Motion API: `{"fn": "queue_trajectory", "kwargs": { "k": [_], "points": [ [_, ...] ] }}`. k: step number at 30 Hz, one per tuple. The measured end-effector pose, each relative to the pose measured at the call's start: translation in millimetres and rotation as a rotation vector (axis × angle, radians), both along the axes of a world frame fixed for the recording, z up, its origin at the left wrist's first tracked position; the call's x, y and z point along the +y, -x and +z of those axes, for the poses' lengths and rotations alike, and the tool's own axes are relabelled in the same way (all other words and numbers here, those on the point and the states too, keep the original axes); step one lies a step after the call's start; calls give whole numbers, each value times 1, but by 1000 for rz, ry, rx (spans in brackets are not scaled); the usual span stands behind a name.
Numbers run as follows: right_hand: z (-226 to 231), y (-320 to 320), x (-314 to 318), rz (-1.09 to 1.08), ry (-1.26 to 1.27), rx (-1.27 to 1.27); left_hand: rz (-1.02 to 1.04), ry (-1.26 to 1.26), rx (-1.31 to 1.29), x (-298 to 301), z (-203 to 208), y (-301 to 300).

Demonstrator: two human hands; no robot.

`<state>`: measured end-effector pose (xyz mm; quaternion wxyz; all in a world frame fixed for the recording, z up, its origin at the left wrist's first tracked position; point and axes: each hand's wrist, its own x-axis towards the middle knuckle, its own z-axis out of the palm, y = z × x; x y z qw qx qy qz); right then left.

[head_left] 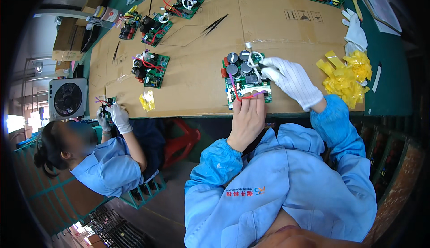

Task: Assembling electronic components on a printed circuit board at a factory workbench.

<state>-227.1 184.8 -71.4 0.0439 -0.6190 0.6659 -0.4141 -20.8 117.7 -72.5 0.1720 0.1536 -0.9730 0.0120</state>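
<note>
A green circuit board (244,86) lies on the cardboard in front of me, with several black round capacitors (232,70) near its far left part. My bare left hand (247,120) grips the board's near edge, fingers over its top and thumb hidden. Red and purple wires (238,96) run by those fingertips. At the board's right side my right hand (290,78), in a white striped glove, has its fingers closed at a looped white cable (253,60). The cable's white plug stands up beyond the board's far edge. Exactly what the right fingertips pinch is partly hidden.
Yellow tape pieces (347,78) and a white glove (355,33) lie to the right. More circuit boards (151,70) sit at left and far across the cardboard (197,69). A co-worker (107,158) at left handles another board. A fan (67,98) stands beyond.
</note>
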Motion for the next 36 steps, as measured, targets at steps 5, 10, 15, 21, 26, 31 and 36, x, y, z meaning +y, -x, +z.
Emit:
{"fn": "queue_trajectory", "kwargs": {
  "k": [5, 10, 15, 21, 26, 31, 36],
  "points": [
    [14, 2, 16, -21, -222, -233, 25, 17, -2, -2, 0, 5],
    [12, -4, 69, -44, -225, 205, -5, 19, 39, -7, -13, 4],
    [28, -8, 71, -106, -313, -55, -85, 54, 105, -10, -19, 2],
    [59, -7, 75, 127, -566, 17, -89, 86, 107, -10, -21, -1],
    [21, -19, 63, 1, -441, 214, -16, 91, 105, -5, -23, -4],
    [20, -13, 52, 102, -602, 172, 2, 130, 148, -2, -28, -5],
    [23, -14, 52, 103, -534, 196, -23, 121, 164, -4, -35, -8]
  ]
}}
